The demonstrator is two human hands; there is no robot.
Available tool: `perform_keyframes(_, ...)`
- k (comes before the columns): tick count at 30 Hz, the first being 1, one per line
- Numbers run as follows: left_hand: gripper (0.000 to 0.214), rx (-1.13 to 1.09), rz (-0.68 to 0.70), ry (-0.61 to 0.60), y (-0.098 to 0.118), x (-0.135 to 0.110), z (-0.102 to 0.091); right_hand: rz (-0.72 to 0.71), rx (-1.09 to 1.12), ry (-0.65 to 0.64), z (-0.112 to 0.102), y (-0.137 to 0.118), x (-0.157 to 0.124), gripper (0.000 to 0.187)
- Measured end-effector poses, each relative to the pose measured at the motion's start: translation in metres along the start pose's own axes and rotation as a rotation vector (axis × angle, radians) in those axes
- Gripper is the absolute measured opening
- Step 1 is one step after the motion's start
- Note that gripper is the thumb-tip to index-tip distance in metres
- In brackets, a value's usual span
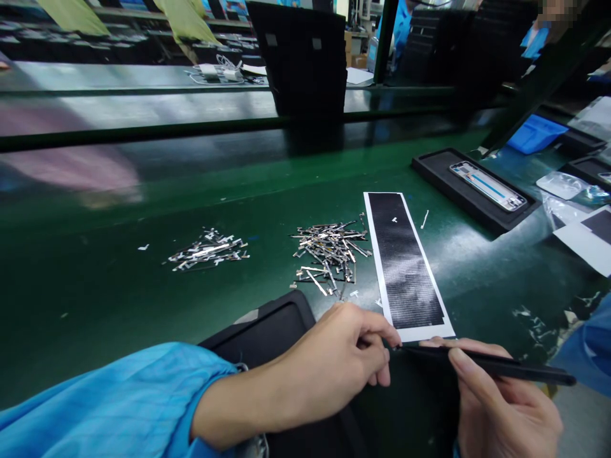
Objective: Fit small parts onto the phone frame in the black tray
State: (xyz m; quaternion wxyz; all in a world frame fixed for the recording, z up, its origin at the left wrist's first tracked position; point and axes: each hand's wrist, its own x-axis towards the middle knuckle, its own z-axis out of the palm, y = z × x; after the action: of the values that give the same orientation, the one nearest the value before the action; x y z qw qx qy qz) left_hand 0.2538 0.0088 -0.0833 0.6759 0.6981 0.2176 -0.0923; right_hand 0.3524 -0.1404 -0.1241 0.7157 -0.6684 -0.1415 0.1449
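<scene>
At the near edge of the green desk (143,267), the right hand (506,407) grips black tweezers (487,362), its fingers closed around them, tips pointing left. The left hand (334,362) pinches its fingers together at the tweezer tips, over a black tray (267,331). Just beyond lie a black adhesive strip sheet (405,264) and two piles of small metal parts (329,251).

The left arm wears a loose, bright blue sleeve (119,401) of thin, faintly gridded fabric — creased, its cuff gathered just above the wrist. The left hand (334,362) and right hand (501,407) are bare — no gloves, no rings. A patch of the same blue cloth (589,350) shows at the right edge.
</scene>
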Motion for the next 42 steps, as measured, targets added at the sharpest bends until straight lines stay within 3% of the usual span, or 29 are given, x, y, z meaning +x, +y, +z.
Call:
perform_keyframes(18,0.017,-0.011,-0.025,-0.002,0.005,0.001,0.001,-0.014,0.000,-0.015,-0.001,0.003,0.001,0.011)
perform_keyframes(36,0.018,-0.077,-0.057,0.011,0.010,0.001,-0.001,-0.198,-0.087,-0.005,0.005,0.000,-0.001,0.008)
perform_keyframes(42,0.015,-0.139,-0.007,0.019,0.004,0.002,0.000,-0.225,-0.031,0.095,0.011,-0.006,-0.002,0.010)
